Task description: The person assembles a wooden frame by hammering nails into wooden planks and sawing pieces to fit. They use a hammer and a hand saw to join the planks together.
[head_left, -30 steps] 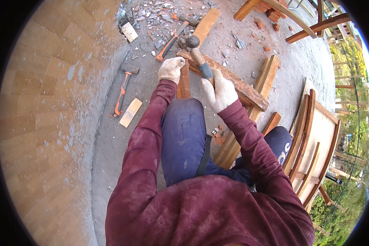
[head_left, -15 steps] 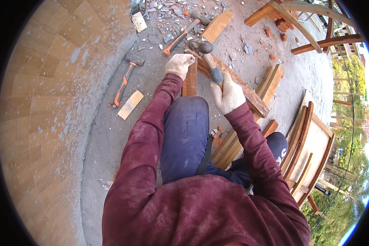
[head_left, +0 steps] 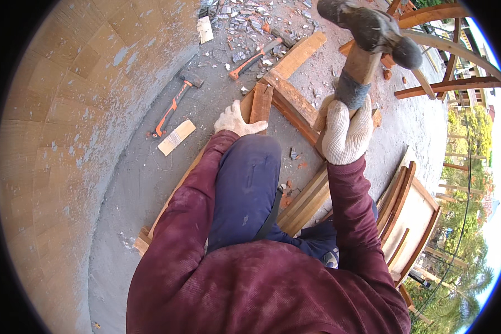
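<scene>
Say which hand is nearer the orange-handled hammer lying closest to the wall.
Left. The left hand is just right of that floor hammer, against a wooden piece; the right hand is much farther right, gripping a raised hammer.

We're up on your head, left-hand lens, looking down and forward over your shirt [head_left: 267, 286]; your right fingers [head_left: 335, 121] loom nearer than your left fingers [head_left: 228, 118], and the fisheye sweeps from the wall [head_left: 55, 145] left of both to trees [head_left: 465, 284] well to their right.

Building site, scattered rubble [head_left: 250, 23], timber [head_left: 261, 101]
</scene>
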{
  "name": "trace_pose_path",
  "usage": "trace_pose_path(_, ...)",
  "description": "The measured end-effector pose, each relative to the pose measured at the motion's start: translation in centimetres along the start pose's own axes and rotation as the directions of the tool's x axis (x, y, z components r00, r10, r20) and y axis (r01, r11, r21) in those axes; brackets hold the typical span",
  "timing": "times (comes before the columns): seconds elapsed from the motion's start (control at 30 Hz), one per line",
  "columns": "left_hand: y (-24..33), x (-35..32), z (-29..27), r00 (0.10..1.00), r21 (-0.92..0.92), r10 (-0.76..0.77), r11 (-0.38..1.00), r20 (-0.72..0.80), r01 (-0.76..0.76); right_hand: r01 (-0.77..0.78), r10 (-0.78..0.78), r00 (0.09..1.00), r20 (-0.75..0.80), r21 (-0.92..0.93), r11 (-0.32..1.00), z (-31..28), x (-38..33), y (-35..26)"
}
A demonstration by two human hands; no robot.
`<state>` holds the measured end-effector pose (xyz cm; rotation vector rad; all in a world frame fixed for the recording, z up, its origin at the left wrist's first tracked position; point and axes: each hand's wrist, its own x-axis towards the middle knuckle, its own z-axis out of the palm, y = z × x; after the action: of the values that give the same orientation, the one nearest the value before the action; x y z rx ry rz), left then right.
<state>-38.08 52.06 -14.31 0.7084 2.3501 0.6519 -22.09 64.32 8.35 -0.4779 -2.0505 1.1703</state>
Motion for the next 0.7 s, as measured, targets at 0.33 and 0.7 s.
trace_pose_path(0.33, 0.4, -0.1, 0.8, 0.996, 0.006, 0.063, 0.998, -0.061, -0.062, -0.17, 0.382, 0.9, 0.209, -0.638, 0.751, 0.2, -3.6, 10.5)
trace_pose_path(0.7, -0.5, -0.4, -0.8, 1.0, -0.032, 0.006, 0.999, -0.026, -0.007, 0.211, -0.224, 0.975, -0.001, -0.336, 0.918, 3.2, 3.6, -3.7)
